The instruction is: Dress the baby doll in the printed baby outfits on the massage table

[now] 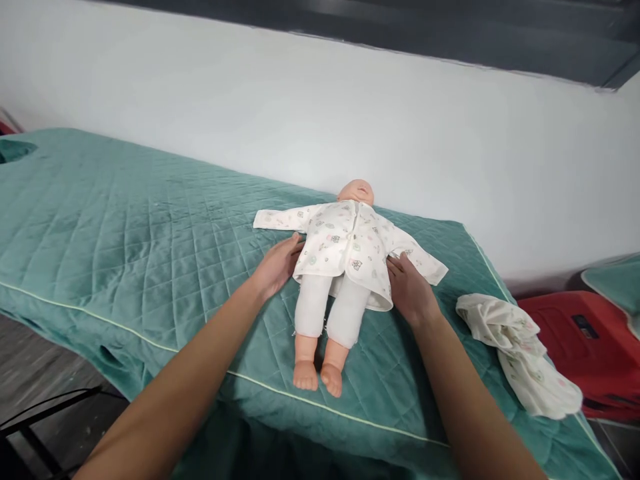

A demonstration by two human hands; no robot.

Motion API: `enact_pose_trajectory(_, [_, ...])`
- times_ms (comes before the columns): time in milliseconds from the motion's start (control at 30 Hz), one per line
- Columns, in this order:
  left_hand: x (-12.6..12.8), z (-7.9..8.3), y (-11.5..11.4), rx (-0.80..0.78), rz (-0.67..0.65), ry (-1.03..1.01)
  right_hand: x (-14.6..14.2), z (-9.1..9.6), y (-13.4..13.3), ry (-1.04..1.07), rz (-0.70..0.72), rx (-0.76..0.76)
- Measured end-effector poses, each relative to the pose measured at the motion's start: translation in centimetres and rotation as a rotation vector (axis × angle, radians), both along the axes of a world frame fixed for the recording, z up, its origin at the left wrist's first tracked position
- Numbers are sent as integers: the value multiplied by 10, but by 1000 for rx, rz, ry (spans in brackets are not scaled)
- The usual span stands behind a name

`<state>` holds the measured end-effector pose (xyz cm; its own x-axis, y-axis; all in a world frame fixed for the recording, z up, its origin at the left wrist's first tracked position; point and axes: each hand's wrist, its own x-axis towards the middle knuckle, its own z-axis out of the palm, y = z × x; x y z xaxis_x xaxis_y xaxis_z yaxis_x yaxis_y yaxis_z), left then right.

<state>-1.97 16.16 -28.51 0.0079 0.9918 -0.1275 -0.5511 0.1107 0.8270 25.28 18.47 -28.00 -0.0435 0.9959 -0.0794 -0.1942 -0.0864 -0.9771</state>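
Green quilted fabric (150, 227) covers the bed, forming the main work surface and sloping away to the left. White wall (240, 100) stands directly behind it, with a dark panel (400, 33) along the top. The doll (313, 307) lies on its back on the cover, toward the right half, head near the wall, feet toward the person. It wears a white printed jacket (330, 233) with both sleeves spread outward; no doll hand shows at either cuff. White fabric covers the legs to the shins. Red case (570, 333) stands beyond the bed's right end. Crumpled printed cloth (535, 353) lies near that edge, apart from the doll. Left hand (280, 267) is at one side of the jacket, right hand (413, 290) at the other, just below the sleeve; fingers are extended and their tips partly hidden, so whether either pinches the fabric cannot be determined. Progress, as judged: the jacket is on and both sleeves are laid out; the front meets at the chest but parts at the hem, so straightening and closure there appear outstanding. Bare feet (305, 375) remain uncovered. Fastenings are too small to verify.
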Motion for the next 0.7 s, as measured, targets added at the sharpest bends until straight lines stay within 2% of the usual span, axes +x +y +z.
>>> enact_pose_trajectory(133, [16, 0, 41, -99, -135, -202, -23, 8, 33, 67, 107, -101])
enact_pose_trajectory(300, [25, 3, 82, -140, -203, -270, -25, 4, 67, 58, -27, -114])
enact_pose_trajectory(533, [32, 9, 112, -157, -207, -302, -17, -1, 94, 124, -31, -71])
enact_pose_trajectory(600, [27, 8, 116, -148, -145, -323, -14, -2, 96, 130, -30, -72])
enact_pose_trajectory(700, [10, 5, 121, -134, 58, -363, -4, -5, 101, 175, -19, -68])
